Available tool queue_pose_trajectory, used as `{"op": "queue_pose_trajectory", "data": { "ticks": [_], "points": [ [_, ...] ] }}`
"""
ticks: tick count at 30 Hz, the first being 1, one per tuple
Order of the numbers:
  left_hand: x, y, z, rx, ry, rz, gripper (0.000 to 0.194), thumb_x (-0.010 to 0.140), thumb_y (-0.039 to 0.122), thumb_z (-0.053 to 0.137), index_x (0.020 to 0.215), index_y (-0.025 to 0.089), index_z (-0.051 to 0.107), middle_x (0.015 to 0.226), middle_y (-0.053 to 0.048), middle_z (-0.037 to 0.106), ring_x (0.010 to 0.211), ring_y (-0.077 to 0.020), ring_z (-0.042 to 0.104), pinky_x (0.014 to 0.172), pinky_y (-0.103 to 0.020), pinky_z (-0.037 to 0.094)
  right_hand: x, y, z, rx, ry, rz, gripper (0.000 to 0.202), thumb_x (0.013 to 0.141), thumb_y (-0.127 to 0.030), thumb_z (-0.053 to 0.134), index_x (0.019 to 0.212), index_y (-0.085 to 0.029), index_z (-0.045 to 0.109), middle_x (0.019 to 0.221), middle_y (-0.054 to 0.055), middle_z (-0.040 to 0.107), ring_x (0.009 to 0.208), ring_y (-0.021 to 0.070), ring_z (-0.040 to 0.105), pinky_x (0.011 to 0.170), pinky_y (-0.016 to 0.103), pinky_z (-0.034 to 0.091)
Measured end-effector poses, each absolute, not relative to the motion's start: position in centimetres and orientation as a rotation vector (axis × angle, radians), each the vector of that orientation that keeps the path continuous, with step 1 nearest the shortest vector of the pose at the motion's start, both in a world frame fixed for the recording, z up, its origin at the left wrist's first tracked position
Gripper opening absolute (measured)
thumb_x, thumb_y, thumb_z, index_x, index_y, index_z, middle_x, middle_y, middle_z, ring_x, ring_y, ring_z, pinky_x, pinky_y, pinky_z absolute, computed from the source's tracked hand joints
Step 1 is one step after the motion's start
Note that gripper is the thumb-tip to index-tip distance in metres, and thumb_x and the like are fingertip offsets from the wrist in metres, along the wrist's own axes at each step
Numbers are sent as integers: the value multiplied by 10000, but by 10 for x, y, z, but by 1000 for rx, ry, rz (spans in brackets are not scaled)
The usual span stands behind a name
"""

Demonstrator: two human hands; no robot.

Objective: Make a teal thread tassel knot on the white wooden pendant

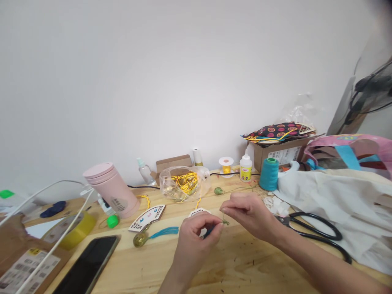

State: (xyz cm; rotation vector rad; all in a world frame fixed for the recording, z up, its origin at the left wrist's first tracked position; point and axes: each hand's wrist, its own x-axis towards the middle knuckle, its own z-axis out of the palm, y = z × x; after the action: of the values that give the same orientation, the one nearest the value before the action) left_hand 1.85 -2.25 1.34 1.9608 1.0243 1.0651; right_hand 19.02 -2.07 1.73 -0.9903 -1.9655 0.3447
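Observation:
My left hand is closed in a pinch, with a small knotted bit of thin green cord at its fingertips. My right hand pinches the same cord just above and to the right, drawing a short length upward. Something dark blue shows under my left fingers, its kind unclear. Behind that hand is a white fan-shaped piece with a yellow cord, mostly hidden. To the left lies a patterned fan-shaped ornament with a round gold-green piece and a blue tassel.
Black-handled scissors and white cloth lie right. Behind stand a teal thread cone, glue bottle, green cord ball and bag of yellow cords. A pink tumbler, phone and tape roll are left.

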Motion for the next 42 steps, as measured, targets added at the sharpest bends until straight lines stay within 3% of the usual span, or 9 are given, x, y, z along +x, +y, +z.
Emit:
{"op": "queue_pose_trajectory", "data": {
  "ticks": [11,22,27,35,42],
  "points": [
    [17,-19,13,1843,1046,1169,103,713,237,565,653,167,613,624,-9,593,593,-121,516,555,-220,419,182,-22,8,-998,-2084,410,302,846,-248,451,595,-145,585,511,-37,409,485,69,397,474,184,271],
    [18,-19,11,2061,1208,1104,138,743,251,526,672,174,615,627,-13,604,597,-130,523,562,-224,407,180,-42,24,-1100,-2347,-314,178,793,-126,407,702,-176,551,584,-11,488,471,101,354,437,251,164],
    [23,-21,14,2160,1128,1032,135,754,217,508,675,189,614,616,3,594,588,-114,514,571,-211,397,190,-29,23,-1053,-2186,-84,247,846,-215,421,693,-176,611,566,-10,477,522,94,432,466,216,241],
    [22,-21,11,2045,1057,1060,104,736,219,533,691,180,619,642,-9,615,608,-123,539,587,-221,423,192,-20,19,-1094,-1965,380,130,782,-202,542,709,-179,646,584,-14,545,569,94,487,535,193,326],
    [17,-17,8,1911,1121,1118,131,739,278,541,712,180,623,691,-22,633,652,-144,558,609,-242,444,181,-22,8,-1072,-2047,410,180,809,-180,483,682,-162,610,581,-17,523,549,85,454,514,190,304]
  ]
}}
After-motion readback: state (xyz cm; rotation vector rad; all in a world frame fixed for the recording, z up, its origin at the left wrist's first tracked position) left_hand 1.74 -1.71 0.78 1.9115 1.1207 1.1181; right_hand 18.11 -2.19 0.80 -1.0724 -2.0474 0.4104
